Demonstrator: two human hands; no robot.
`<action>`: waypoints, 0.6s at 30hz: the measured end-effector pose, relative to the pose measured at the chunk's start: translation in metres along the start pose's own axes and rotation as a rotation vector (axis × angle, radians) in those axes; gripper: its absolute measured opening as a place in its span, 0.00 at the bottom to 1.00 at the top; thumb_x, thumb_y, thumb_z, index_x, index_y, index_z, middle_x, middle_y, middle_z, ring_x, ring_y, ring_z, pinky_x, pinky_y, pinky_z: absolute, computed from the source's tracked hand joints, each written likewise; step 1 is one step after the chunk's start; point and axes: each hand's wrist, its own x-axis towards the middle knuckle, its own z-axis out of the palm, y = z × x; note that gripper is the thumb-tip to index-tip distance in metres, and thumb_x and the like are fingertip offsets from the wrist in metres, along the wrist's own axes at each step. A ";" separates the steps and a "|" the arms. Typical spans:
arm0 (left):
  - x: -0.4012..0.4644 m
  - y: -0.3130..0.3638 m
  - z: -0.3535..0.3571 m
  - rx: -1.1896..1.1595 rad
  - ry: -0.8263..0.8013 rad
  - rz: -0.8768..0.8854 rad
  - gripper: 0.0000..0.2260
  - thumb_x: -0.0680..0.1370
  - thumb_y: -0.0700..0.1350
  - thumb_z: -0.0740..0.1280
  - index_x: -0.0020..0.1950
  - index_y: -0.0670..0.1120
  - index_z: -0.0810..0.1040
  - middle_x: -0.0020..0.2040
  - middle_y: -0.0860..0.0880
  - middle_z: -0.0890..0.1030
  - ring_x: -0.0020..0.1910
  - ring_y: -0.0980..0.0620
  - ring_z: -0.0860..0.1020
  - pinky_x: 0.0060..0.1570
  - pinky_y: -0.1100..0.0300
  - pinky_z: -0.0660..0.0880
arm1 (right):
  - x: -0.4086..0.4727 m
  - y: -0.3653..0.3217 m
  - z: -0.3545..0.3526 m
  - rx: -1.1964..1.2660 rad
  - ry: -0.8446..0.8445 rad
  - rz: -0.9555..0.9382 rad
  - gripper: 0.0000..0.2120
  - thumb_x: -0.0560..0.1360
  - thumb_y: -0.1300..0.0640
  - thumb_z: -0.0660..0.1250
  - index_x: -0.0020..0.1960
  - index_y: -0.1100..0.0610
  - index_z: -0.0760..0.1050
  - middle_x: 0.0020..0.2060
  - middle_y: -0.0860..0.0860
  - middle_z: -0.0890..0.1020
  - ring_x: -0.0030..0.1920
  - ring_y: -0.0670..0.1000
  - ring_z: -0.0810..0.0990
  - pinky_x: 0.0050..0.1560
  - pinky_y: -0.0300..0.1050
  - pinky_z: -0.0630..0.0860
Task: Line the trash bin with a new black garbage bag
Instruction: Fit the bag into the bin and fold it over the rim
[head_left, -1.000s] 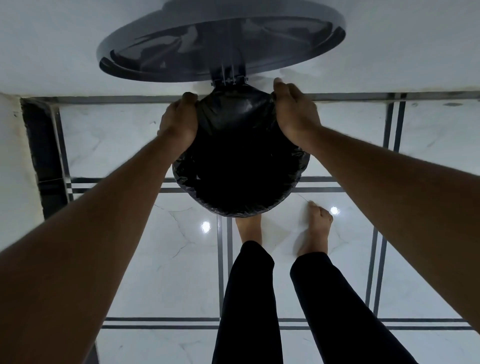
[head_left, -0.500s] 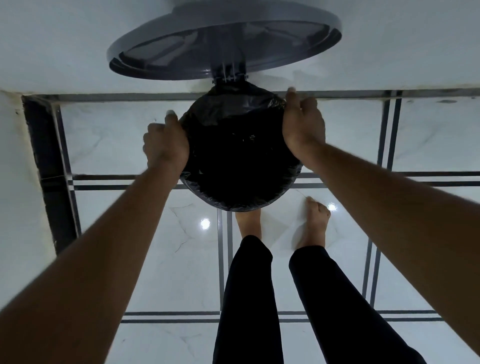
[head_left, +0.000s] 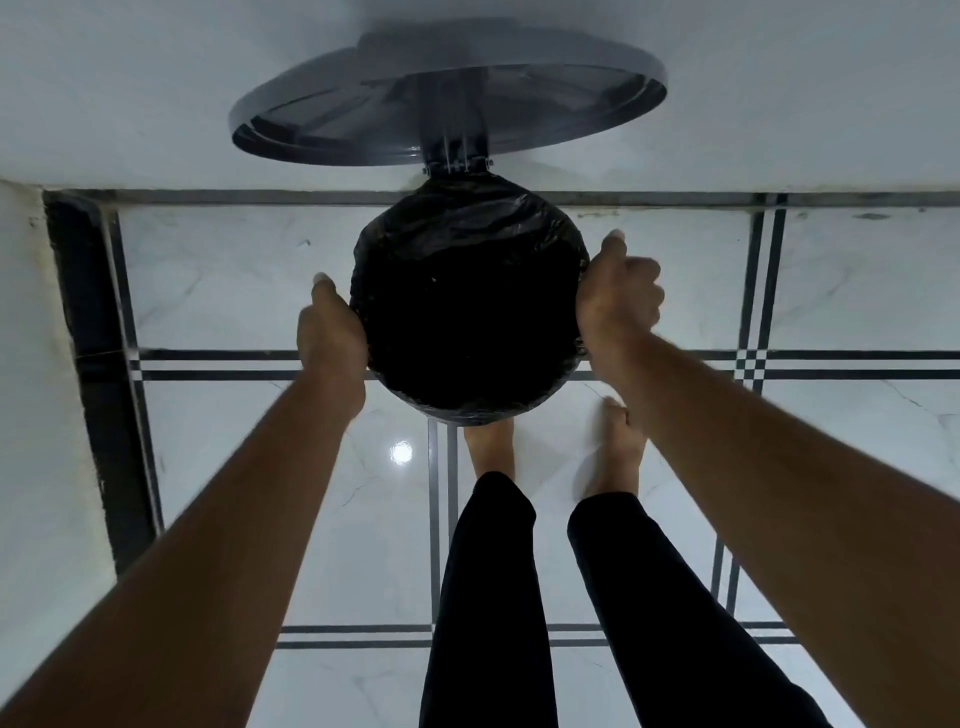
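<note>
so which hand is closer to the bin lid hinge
Right. The right hand grips the bag-covered rim higher up the bin, nearer the hinge; the left hand grips the opposite side lower down, farther away.

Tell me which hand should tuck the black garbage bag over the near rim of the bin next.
Probably left. The left hand sits lower on the round bin's side, closer to the near edge of the black plastic garbage bag; the right hand grips higher up.
</note>
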 end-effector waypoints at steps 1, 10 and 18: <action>-0.006 -0.004 -0.001 -0.032 -0.016 -0.060 0.27 0.85 0.63 0.54 0.75 0.48 0.75 0.70 0.53 0.78 0.63 0.49 0.76 0.62 0.51 0.69 | -0.006 0.003 -0.002 0.019 -0.006 0.093 0.32 0.86 0.36 0.54 0.81 0.56 0.68 0.76 0.59 0.73 0.74 0.63 0.72 0.74 0.60 0.70; -0.039 -0.064 -0.010 -0.559 -0.310 -0.440 0.35 0.81 0.68 0.57 0.78 0.44 0.72 0.73 0.43 0.78 0.73 0.40 0.75 0.77 0.40 0.66 | -0.039 0.053 -0.006 0.460 -0.353 0.453 0.29 0.85 0.36 0.50 0.79 0.46 0.74 0.74 0.48 0.79 0.73 0.56 0.77 0.74 0.58 0.70; -0.011 -0.042 0.001 -0.305 0.234 -0.181 0.21 0.83 0.56 0.59 0.66 0.44 0.79 0.62 0.44 0.82 0.61 0.42 0.79 0.65 0.44 0.73 | -0.015 0.042 -0.005 0.108 0.009 0.131 0.34 0.82 0.34 0.54 0.71 0.61 0.75 0.67 0.57 0.79 0.64 0.61 0.80 0.67 0.57 0.77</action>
